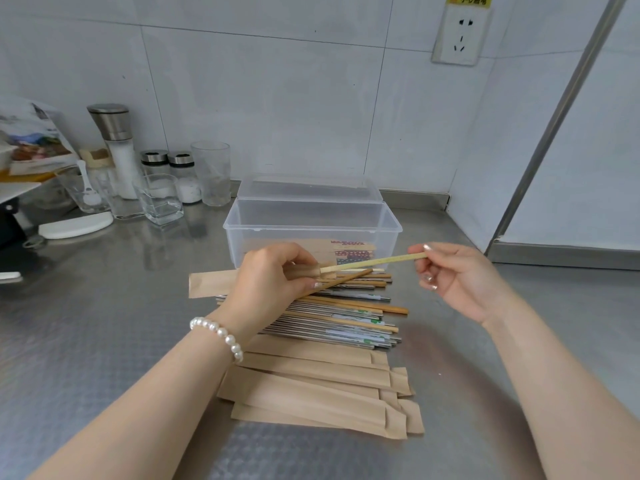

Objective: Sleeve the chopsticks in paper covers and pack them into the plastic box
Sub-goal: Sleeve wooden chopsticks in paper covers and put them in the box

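My left hand (273,275) grips a brown paper cover (211,284) at its open mouth, the cover lying to the left on the counter. My right hand (450,275) pinches the far end of a pale chopstick (374,263) whose tip sits at the cover's mouth. A darker brown chopstick (346,278) slants under my left fingers. A pile of loose wooden and metal chopsticks (346,317) lies below my hands. Several empty paper covers (311,389) are stacked nearer me. The clear plastic box (311,220) stands open behind, with a few patterned sleeved pairs inside.
Glasses (211,174), salt shakers (183,176) and a grinder (114,147) stand at the back left by the tiled wall. A white lid-like piece (76,225) lies on the steel counter. A metal post (554,123) and a wall socket (459,36) are at the right.
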Demonstrator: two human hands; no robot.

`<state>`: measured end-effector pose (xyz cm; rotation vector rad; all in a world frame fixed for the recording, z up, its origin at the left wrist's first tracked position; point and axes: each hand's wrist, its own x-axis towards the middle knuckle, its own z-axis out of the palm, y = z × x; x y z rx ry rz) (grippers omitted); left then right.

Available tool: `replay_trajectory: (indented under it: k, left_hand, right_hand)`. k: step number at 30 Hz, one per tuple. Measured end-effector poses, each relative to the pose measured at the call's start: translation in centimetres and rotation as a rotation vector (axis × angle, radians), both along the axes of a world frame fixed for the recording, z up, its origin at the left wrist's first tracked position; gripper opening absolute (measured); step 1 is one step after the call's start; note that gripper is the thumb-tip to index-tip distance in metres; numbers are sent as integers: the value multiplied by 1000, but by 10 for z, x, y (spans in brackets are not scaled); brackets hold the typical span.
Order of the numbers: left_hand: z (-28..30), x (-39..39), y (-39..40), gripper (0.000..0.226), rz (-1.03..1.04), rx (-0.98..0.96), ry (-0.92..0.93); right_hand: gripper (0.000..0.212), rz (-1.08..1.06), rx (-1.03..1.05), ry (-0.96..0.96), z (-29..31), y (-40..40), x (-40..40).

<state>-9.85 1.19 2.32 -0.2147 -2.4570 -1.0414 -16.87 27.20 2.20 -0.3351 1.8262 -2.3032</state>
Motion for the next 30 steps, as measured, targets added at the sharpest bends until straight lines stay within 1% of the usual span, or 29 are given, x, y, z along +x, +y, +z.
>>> replay_trajectory:
  k: [1, 2, 4, 5, 6, 7, 9, 10, 11, 12, 14, 15, 16, 17, 19, 20, 21, 22, 23, 27, 29, 30]
  left_hand:
    - [0, 0, 0, 22, -2, -3, 2]
    - [0, 0, 0, 22, -5, -4, 1]
    - [0, 1, 2, 22, -15, -6, -2]
    - [-1, 1, 3, 23, -20, -9, -2]
    - [-1, 2, 4, 23, -27, -14, -1]
    - [-1, 2, 6, 23, -35, -18, -1]
    - [-2, 3, 8, 24, -48, -28, 0]
    - [-3, 3, 8, 24, -50, -33, 1]
    - [-3, 2, 9, 24, -51, -36, 2]
    - [-3, 2, 9, 24, -51, -36, 3]
    - [-2, 3, 9, 24, -55, -33, -3]
    - [-2, 3, 9, 24, -58, -30, -7]
    - [-2, 3, 9, 24, -60, -28, -9]
    - [-2, 3, 8, 24, -59, -27, -10]
    - [-1, 3, 7, 24, -46, -34, -13]
    - [-1, 2, 6, 24, -35, -40, -17]
    - [-1, 1, 5, 24, -25, -47, -19]
    - [-1, 1, 4, 24, -17, -52, -20]
    - [-1, 0, 3, 24, -11, -55, -21]
    - [-1, 0, 0, 23, 14, -42, -30]
    - [0, -1, -1, 22, 29, -36, -21]
    - [0, -2, -1, 22, 38, -30, -21]
  right_hand:
    - [15, 75, 47, -6, -1, -4, 3]
    - [16, 145, 81, -12, -3, -6, 4]
    - [45, 254, 134, -20, -8, -10, 4]
    - [54, 279, 146, -25, -9, -12, 4]
    - [57, 307, 156, -21, -10, -14, 4]
    - [52, 328, 166, -19, -10, -16, 5]
    - [30, 332, 184, -14, -8, -20, 7]
    - [23, 326, 186, -12, -9, -21, 7]
    - [23, 329, 183, -14, -9, -21, 7]
    - [28, 344, 177, -13, -11, -21, 6]
    - [48, 368, 172, -5, -11, -20, 7]
    - [51, 362, 181, -3, -10, -20, 8]
    - [46, 340, 192, 0, -9, -21, 9]
    - [38, 284, 192, 2, -7, -23, 10]
    - [19, 56, 171, 70, -6, -26, 8]
    - [17, -95, 235, 154, -7, -27, 5]
    - [23, -226, 360, 253, -9, -27, 3]
    - [27, -290, 502, 333, -13, -27, 0]
    - [29, -285, 627, 381, -16, -28, -2]
    - [34, -85, 1022, 462, -30, -33, -6]
    - [35, -32, 1128, 470, -31, -38, -6]
    - [34, -37, 1137, 480, -31, -40, -7]
